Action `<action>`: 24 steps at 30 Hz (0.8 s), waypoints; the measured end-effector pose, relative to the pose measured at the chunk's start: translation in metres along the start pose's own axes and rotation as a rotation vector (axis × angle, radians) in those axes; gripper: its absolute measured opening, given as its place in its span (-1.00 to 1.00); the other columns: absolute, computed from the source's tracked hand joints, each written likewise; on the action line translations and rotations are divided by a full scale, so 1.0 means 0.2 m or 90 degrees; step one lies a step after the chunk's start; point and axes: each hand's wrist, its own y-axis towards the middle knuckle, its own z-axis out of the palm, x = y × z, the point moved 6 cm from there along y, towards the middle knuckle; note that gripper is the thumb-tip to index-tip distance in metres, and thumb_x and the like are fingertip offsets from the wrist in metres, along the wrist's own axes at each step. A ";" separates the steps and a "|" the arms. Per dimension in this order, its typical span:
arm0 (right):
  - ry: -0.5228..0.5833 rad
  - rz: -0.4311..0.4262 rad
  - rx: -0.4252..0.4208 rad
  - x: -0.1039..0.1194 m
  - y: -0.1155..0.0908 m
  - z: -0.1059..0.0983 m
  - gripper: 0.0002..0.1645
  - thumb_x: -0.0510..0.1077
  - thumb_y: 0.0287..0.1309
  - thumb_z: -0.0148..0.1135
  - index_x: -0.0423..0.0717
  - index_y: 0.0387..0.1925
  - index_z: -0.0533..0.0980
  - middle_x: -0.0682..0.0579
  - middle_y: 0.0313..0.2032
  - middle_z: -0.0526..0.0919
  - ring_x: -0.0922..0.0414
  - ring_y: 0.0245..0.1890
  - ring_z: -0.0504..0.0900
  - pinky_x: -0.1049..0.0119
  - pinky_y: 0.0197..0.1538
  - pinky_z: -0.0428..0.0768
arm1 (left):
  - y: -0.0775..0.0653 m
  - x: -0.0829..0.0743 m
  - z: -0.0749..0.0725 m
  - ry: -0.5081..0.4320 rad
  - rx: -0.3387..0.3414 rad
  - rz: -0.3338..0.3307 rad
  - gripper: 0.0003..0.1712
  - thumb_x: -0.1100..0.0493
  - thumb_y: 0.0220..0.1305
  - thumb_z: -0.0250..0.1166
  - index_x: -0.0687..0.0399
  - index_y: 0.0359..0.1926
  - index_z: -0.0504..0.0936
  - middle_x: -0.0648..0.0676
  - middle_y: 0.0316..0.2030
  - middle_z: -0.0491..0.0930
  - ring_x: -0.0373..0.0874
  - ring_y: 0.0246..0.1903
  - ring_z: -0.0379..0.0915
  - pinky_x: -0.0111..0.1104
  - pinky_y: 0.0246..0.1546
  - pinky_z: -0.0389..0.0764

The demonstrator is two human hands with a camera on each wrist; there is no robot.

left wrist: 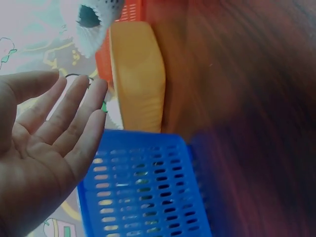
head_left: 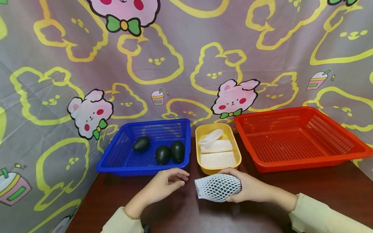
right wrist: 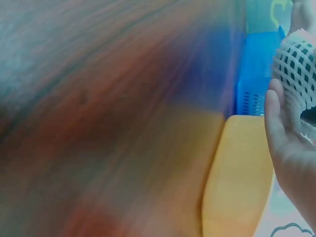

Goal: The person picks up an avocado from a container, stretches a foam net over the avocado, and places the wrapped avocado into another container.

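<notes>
In the head view, my right hand (head_left: 247, 187) grips a dark avocado in a white foam net sleeve (head_left: 218, 187), lifted in front of the yellow bin. The net's weave covers most of the fruit, and its dark skin shows through the holes. To the left, my left hand (head_left: 163, 186) is held in the air with relaxed fingers, apart from the net and holding nothing. The left wrist view shows that palm (left wrist: 44, 153) bare. Seen from the right wrist, fingers and thumb curl around the foam net (right wrist: 298, 69). Several dark avocados (head_left: 141, 143) lie inside the blue basket (head_left: 145, 170).
A yellow bin (head_left: 199, 152) with several white foam nets (head_left: 218, 160) stands between the blue basket and a large red basket (head_left: 279, 166) on the right. All three rest on a dark brown table (head_left: 175, 220). Behind them hangs a patterned cloth (head_left: 186, 74).
</notes>
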 end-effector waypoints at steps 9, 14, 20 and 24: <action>0.069 0.002 0.003 0.09 0.00 -0.03 -0.16 -0.16 0.09 0.52 -0.12 0.35 0.31 -0.18 0.17 0.48 -0.02 0.04 0.57 0.26 0.07 0.60 | -0.02 -0.04 -0.12 -0.016 -0.044 0.002 -0.74 0.27 0.43 0.30 0.16 0.10 0.68 0.13 -0.07 0.72 -0.08 -0.14 0.68 -0.36 -0.11 0.65; 0.067 0.007 -0.001 0.12 0.00 -0.06 -0.16 -0.15 0.08 0.52 -0.10 0.35 0.32 -0.18 0.17 0.49 -0.06 0.05 0.57 0.23 0.07 0.62 | -0.02 -0.04 -0.18 -0.012 -0.059 -0.007 -0.73 0.25 0.45 0.29 0.18 0.11 0.66 0.15 -0.04 0.72 -0.04 -0.11 0.69 -0.36 -0.10 0.65; 0.102 0.017 0.004 0.17 -0.01 -0.09 -0.14 -0.16 0.08 0.51 -0.16 0.36 0.30 -0.22 0.19 0.47 -0.19 0.08 0.52 0.18 0.05 0.65 | 0.00 -0.02 -0.25 0.010 -0.086 -0.010 -0.73 0.24 0.46 0.28 0.17 0.12 0.66 0.18 -0.04 0.71 -0.07 -0.12 0.69 -0.33 -0.12 0.65; 0.101 0.014 -0.006 0.21 -0.01 -0.13 -0.11 -0.16 0.09 0.51 -0.21 0.37 0.27 -0.26 0.20 0.45 -0.24 0.08 0.48 0.16 0.03 0.67 | 0.02 0.00 -0.31 0.024 -0.106 -0.013 -0.72 0.26 0.45 0.29 0.17 0.12 0.65 0.23 -0.03 0.71 -0.06 -0.12 0.68 -0.32 -0.12 0.64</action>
